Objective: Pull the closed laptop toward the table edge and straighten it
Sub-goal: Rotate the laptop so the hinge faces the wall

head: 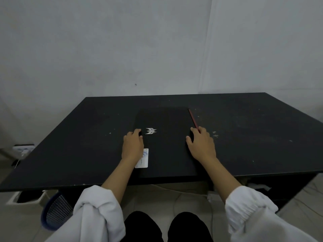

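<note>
Both hands rest spread flat on the closed laptop — left hand, right hand; its long axis runs away from the desk near edge, roughly square.

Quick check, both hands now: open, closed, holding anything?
Left hand: open, lying flat on the closed laptop at its left edge, gripping nothing.
Right hand: open, lying flat at the laptop's right edge, gripping nothing.

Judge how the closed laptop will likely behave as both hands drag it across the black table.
The closed laptop looks like a flat, rigid slab, so it should slide as one piece without flexing. With the left hand and right hand flat on its sides, uneven pull would probably turn it. The table looks smooth, so friction seems low.
</note>
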